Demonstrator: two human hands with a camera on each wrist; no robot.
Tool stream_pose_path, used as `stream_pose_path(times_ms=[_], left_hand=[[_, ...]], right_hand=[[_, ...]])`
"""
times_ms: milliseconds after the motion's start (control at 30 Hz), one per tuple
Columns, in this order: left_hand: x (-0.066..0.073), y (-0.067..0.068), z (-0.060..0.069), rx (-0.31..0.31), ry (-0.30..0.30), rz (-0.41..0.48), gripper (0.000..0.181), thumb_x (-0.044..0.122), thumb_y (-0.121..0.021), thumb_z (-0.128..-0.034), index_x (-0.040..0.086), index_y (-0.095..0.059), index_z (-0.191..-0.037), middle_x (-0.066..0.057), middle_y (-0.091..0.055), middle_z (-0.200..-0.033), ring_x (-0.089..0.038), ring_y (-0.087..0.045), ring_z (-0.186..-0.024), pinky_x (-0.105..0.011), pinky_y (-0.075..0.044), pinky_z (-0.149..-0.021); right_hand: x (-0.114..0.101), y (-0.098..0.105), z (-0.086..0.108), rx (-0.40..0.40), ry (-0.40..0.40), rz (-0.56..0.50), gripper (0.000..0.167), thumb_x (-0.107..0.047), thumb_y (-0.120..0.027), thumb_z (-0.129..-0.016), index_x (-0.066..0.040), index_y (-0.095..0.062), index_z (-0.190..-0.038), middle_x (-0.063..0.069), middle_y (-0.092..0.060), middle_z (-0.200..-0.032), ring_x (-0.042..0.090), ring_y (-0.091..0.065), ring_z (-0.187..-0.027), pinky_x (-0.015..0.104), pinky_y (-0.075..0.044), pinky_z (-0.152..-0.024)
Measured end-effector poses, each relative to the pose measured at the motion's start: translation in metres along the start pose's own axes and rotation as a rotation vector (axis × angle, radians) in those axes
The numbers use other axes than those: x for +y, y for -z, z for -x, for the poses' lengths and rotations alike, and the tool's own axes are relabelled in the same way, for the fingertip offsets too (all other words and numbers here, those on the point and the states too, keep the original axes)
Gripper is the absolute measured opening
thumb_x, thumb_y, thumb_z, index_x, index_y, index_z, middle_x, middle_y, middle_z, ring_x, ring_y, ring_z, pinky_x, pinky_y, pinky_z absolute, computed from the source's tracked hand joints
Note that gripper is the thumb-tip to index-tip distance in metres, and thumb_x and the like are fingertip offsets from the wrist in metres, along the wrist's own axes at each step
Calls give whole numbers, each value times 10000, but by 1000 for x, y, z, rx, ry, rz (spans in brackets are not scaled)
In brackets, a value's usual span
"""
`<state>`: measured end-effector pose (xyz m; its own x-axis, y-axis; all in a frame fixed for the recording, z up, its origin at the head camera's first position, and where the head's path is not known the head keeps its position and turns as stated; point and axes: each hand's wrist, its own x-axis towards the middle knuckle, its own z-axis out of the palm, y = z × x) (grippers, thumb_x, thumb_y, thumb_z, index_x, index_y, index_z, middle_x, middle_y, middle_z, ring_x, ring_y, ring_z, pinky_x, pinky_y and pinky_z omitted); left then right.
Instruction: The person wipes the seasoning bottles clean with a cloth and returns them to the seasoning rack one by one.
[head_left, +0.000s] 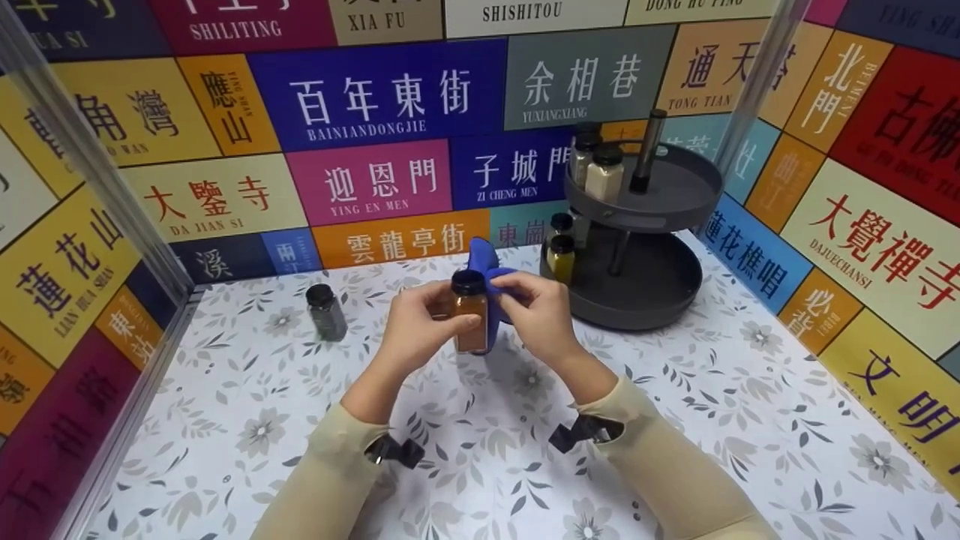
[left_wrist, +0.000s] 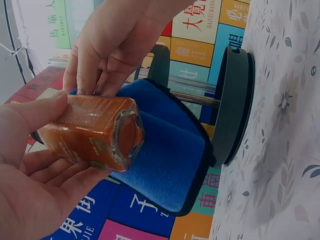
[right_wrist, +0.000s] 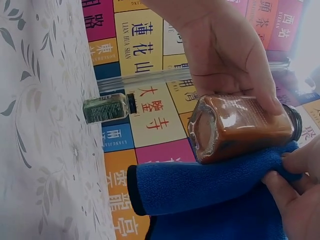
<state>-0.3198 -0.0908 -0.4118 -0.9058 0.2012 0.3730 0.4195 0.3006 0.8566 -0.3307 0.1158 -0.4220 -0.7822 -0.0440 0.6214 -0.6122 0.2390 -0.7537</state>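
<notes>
An orange-brown filled glass jar with a black lid [head_left: 471, 319] is held upright by the left hand [head_left: 420, 322], its thumb across the front. In the left wrist view the jar [left_wrist: 95, 132] shows its clear base, with the left hand [left_wrist: 35, 175] around it. The right hand [head_left: 536, 311] pinches a blue cloth [head_left: 484, 255] at the jar's right side. In the right wrist view the cloth [right_wrist: 200, 185] hangs in folds along the jar [right_wrist: 245, 125], gripped between thumb and fingers of the right hand [right_wrist: 297, 185].
A dark green jar [head_left: 326, 313] stands on the floral tabletop to the left. At the back right is a black two-tier rack [head_left: 637, 300], with several jars on its left side. Panels printed with signs surround the table.
</notes>
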Motion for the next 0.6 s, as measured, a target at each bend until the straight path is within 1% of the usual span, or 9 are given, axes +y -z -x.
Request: stream_pose_path(times_ms=[100,133,200,333,433,500,600], left_hand=[[1,3,0,-44,-15,7,453,169,-915,-824,147,-791,-1260,-32,-775,-925,-148,-694,-837,-331,-631,-848],[1,3,1,-53,-21,4,448,170,-916,-824,155,-793,-1255,-28,-762,-907,-150,-667,-808,-322,-616,-812],[3,1,2,-53,-28,-9,436,184,-921,-820,165,-800,-1239,-32,-745,-885,-157,-653,-786,-315,-603,-782],[7,-4,4,2,-15,-37,400,212,-930,-815,157,-808,-1191,-24,-750,-888,-158,-705,-808,-334,-626,-776],[9,-7,5,59,6,-57,398,226,-931,-812,161,-809,-1186,-22,-752,-886,-160,-728,-841,-356,-648,-817],[9,-8,6,98,13,-69,398,231,-929,-813,162,-808,-1185,-30,-753,-889,-169,-727,-854,-367,-651,-839],[8,-7,5,153,19,-72,419,225,-933,-808,152,-805,-1200,-40,-769,-920,-171,-739,-894,-368,-652,-877]], right_hand=[[-1,1,-1,-27,11,7,159,79,-740,-917,-16,-825,-1013,136,-820,-1006,131,-771,-878,195,-608,-753],[-1,2,-2,-32,12,13,160,75,-744,-918,-27,-828,-1008,127,-821,-990,118,-758,-844,191,-596,-724],[-1,4,-3,-39,10,36,160,70,-749,-916,-40,-830,-999,111,-820,-967,105,-734,-798,193,-587,-686],[-5,6,-3,-40,-1,79,135,45,-744,-930,-44,-827,-989,94,-815,-945,126,-717,-750,209,-590,-652],[-8,6,-2,-39,2,97,123,30,-741,-941,-40,-825,-997,94,-819,-961,163,-756,-792,226,-611,-690],[-11,6,-1,-35,17,115,120,26,-751,-936,-40,-826,-1002,94,-822,-977,181,-773,-832,231,-618,-721],[-16,5,2,-33,66,156,129,37,-764,-917,-38,-828,-1000,95,-821,-984,185,-768,-859,237,-615,-748]])
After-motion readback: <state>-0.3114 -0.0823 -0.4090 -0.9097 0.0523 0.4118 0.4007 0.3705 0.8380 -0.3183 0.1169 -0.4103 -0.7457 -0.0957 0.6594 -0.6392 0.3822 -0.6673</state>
